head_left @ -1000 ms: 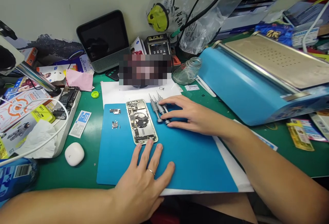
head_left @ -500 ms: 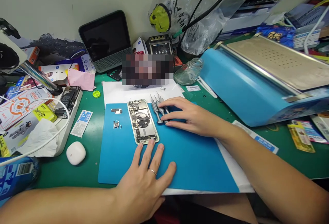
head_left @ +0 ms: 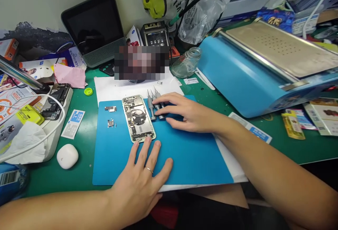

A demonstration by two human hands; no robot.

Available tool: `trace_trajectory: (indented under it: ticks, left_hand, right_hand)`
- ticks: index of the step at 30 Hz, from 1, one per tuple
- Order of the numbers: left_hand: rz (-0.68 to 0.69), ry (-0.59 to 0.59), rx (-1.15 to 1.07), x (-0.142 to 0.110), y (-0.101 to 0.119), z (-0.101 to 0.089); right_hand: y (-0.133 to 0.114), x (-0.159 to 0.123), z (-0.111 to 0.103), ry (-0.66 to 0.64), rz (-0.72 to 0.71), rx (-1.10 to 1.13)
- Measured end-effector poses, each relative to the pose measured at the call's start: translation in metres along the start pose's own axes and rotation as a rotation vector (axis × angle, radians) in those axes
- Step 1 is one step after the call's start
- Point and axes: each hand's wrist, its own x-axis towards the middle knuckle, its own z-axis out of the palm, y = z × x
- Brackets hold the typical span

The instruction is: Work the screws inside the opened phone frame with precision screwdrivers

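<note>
An opened phone [head_left: 141, 128], its inner parts bare, lies on a blue mat [head_left: 190, 163]. My left hand [head_left: 139, 179] rests flat with fingers spread, a fingertip at the phone's lower edge. Right of the phone, several grey precision screwdrivers [head_left: 150, 107] lie side by side, tips pointing away from me. Over them reaches my right hand [head_left: 188, 112]; its index and middle fingertips lie on the handles, while the thumb stands apart. Two small metal phone parts [head_left: 112, 109] [head_left: 110, 123] sit left of the phone, with tiny bits beside the lower one.
A blue machine with a metal plate [head_left: 237, 78] takes up the right side. Behind the mat stand a glass jar [head_left: 185, 64], white paper [head_left: 105, 89] and a dark-screened display [head_left: 92, 26]. At left are a white case [head_left: 67, 156], a cable and boxes.
The camera view has shifted, so everything sits further left and higher. My right thumb has moved slightly away from the screwdrivers. My left hand and the phone keep their places.
</note>
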Motion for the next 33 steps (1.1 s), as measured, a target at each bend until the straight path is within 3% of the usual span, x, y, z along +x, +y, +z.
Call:
trace_trajectory:
  ticks: [24,33]
  left_hand:
    - [-0.001,0.027,0.069,0.0014,0.002,0.0002]
    - [0.001,0.032,0.064,0.0012,0.0009,-0.0006]
  right_hand:
    - [0.0001,0.0027,0.0072,0.035,-0.028,-0.046]
    - [0.0037,0.0035,0.0092,0.185,-0.066,-0.019]
